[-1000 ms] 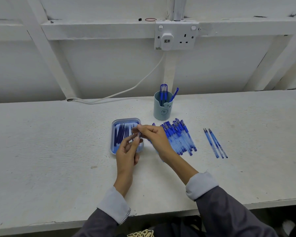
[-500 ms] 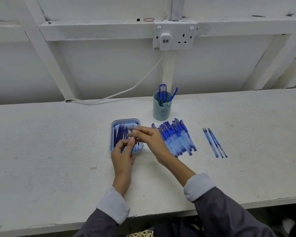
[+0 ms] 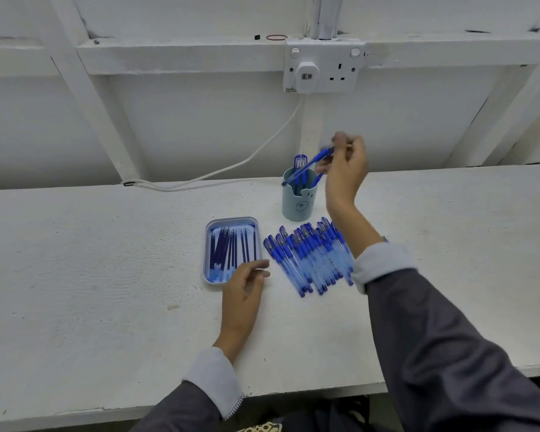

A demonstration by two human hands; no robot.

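The right hand (image 3: 345, 169) is up above the table (image 3: 106, 260), fingertips pinched on one end of a blue pen (image 3: 306, 167) - it slants down-left with its low end right over the mouth of the pale blue cup (image 3: 298, 205). The left hand (image 3: 243, 288) rests flat, fingers loose and slightly apart, touching the near right corner of the refill tray (image 3: 207, 244) - the pile of pens (image 3: 309, 260) lies just beside it.

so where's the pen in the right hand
Head view, just right of centre: the pen is pinched in the right hand, slanting down with its tip at the rim of the blue cup.
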